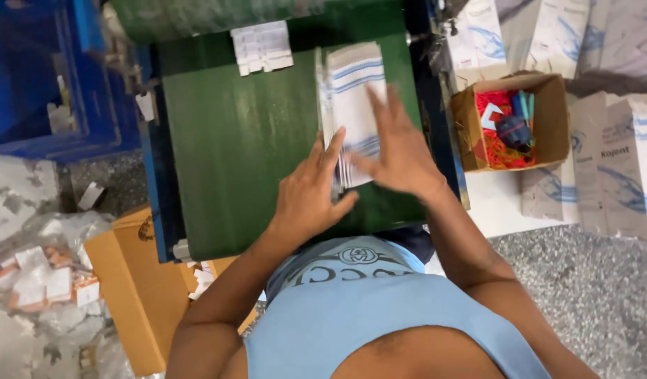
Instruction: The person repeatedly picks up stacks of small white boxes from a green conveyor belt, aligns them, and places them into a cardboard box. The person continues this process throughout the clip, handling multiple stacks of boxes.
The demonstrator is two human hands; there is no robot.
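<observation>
A stack of flat white cartons with blue stripes (351, 91) lies on the green table top (239, 140), at its right side. My left hand (308, 193) rests flat at the stack's near left edge, fingers spread against it. My right hand (399, 151) lies open over the stack's near end, palm down, slightly blurred. Neither hand grips the stack. A smaller pile of white leaflets (262, 46) sits at the table's far edge.
A small cardboard box (548, 123) with red bands and dark items stands right of the table. White and blue flat cartons (618, 165) lie around it. A blue crate (50, 84) is at far left; a brown cardboard box (127, 281) and scattered white scraps lie near left.
</observation>
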